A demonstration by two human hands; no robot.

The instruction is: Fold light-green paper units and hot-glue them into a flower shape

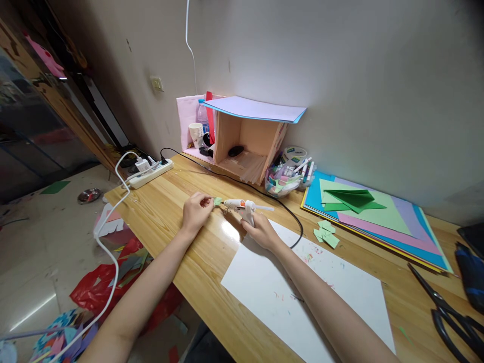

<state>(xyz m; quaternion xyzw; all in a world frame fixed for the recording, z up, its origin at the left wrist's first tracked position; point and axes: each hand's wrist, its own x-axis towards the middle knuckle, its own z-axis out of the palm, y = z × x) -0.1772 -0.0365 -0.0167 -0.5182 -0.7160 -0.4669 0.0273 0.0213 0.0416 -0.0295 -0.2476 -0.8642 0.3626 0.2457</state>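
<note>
My right hand [261, 231] grips a white hot glue gun [242, 207] by its handle, with a clear glue stick [264, 207] poking out of its back. The nozzle points left and meets, or nearly meets, a small light green piece of paper [217, 201]. That piece is pinched between the fingertips of my left hand [198, 212], above the wooden table. More light green paper pieces [325, 234] lie to the right of the glue gun. Beneath my right forearm is a white sheet [272, 282] with coloured marks.
A cardboard box [245, 136] with a lilac sheet on top stands by the wall. Coloured paper [378, 217] is stacked at right, near black scissors [446, 312]. A black cable [223, 176] runs from the power strip [151, 174]. A tub of markers [282, 181] sits beside the box.
</note>
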